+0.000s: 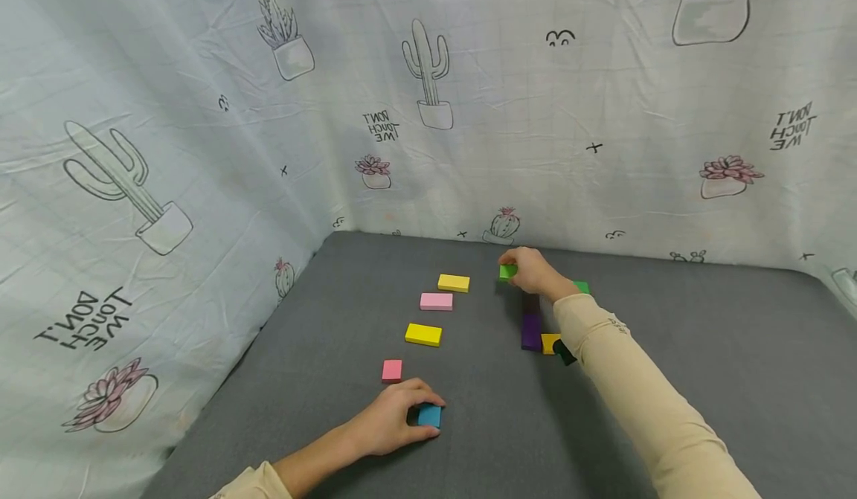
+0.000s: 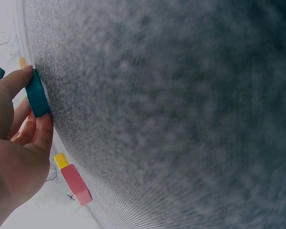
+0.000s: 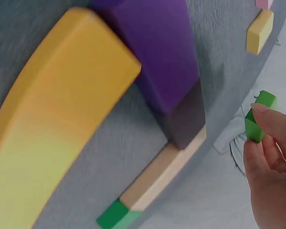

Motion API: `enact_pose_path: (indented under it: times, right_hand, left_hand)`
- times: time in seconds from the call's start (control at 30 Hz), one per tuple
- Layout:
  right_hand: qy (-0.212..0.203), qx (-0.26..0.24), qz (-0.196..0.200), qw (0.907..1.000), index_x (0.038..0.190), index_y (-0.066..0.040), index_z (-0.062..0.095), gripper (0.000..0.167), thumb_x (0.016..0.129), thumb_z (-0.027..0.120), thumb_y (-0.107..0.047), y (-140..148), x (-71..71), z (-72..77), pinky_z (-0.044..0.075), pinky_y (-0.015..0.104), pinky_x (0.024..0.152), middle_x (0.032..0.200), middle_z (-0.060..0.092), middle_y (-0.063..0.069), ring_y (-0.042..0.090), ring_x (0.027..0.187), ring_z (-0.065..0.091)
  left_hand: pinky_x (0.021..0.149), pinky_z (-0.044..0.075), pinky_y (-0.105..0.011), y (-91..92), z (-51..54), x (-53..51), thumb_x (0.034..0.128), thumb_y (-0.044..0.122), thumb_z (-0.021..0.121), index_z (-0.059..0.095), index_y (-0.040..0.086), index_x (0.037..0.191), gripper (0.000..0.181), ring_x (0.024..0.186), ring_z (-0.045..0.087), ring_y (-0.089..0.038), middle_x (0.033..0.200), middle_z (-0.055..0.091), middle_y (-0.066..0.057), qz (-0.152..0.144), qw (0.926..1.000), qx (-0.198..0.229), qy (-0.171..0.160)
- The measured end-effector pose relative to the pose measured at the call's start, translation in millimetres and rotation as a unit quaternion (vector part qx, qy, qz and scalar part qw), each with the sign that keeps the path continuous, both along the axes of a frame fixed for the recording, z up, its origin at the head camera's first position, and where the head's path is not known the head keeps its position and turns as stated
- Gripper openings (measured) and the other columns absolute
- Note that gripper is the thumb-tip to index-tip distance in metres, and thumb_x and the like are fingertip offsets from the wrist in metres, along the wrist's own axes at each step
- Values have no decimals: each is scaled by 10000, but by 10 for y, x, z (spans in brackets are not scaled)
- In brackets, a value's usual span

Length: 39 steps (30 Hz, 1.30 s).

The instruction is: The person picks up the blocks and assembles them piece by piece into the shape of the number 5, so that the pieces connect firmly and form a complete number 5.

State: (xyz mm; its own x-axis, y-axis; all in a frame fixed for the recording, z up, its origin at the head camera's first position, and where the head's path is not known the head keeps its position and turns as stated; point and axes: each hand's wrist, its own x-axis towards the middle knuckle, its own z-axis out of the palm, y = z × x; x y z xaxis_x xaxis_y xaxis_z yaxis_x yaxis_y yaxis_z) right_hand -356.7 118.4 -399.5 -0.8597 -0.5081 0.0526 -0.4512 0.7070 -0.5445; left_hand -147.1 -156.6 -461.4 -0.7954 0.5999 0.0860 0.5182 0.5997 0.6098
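Makeshift screened-off workspace, probably: grey tabletop (image 1: 756,380) walled by cactus-print cloth (image 1: 522,112) behind and at left.

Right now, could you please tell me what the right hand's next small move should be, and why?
I would probably lower the bright green rectangular block beside the free end of the long beige rectangular block. The right hand pinches it near that end, apparently raised, while the darker green box-shaped block seems to adjoin the opposite end.
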Motion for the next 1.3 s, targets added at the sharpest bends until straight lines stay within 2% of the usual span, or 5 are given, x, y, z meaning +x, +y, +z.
enact_pose_path:
  times: [0.23, 0.47, 0.8, 1.03, 1.3]
  right_hand:
    - [98, 23, -11, 9999, 1194, 129, 571, 364, 837, 637, 105, 207, 120, 127, 455, 469, 887, 1181, 563, 287, 413, 1077, 522]
    - [62, 286, -117, 9995, 1201, 129, 567, 374, 836, 646, 98, 498, 133, 16, 469, 472, 862, 1165, 564, 281, 420, 1060, 526]
    - [21, 440, -328, 9985, 1168, 117, 584, 360, 819, 667, 93, 964, 304, -112, 462, 507, 849, 1112, 580, 266, 415, 1020, 535]
    - [116, 574, -297, 9978, 1141, 134, 589, 373, 788, 697, 86, 1320, 540, -177, 474, 508, 816, 1093, 584, 277, 433, 998, 547]
    - [133, 614, 87, 9980, 1080, 122, 623, 368, 736, 747, 79, 1570, 836, -264, 502, 478, 751, 1032, 622, 234, 388, 919, 588]
  left_hand:
    - [778, 461, -187, -6, -16, 12, 849, 221, 744, 682, 109, 1106, 287, 923, 514, -31, 1036, 566, 89, 14, 10000, 64, -70]
    - [785, 460, -194, -14, -47, 18, 846, 241, 748, 685, 122, 1101, 288, 925, 516, -34, 1025, 563, 104, 64, 10000, -16, -50]
    - [796, 462, -201, -5, -37, 20, 844, 244, 750, 684, 126, 1108, 297, 932, 514, -37, 1031, 563, 102, 80, 9998, -50, -145]
    - [780, 463, -194, 0, -27, 21, 841, 227, 753, 685, 110, 1098, 291, 925, 518, -38, 1033, 569, 89, 38, 10000, 36, -81]
    - [787, 466, -199, -7, -9, 2, 839, 227, 755, 685, 114, 1099, 292, 924, 519, -43, 1034, 566, 90, 64, 9999, 19, -90]
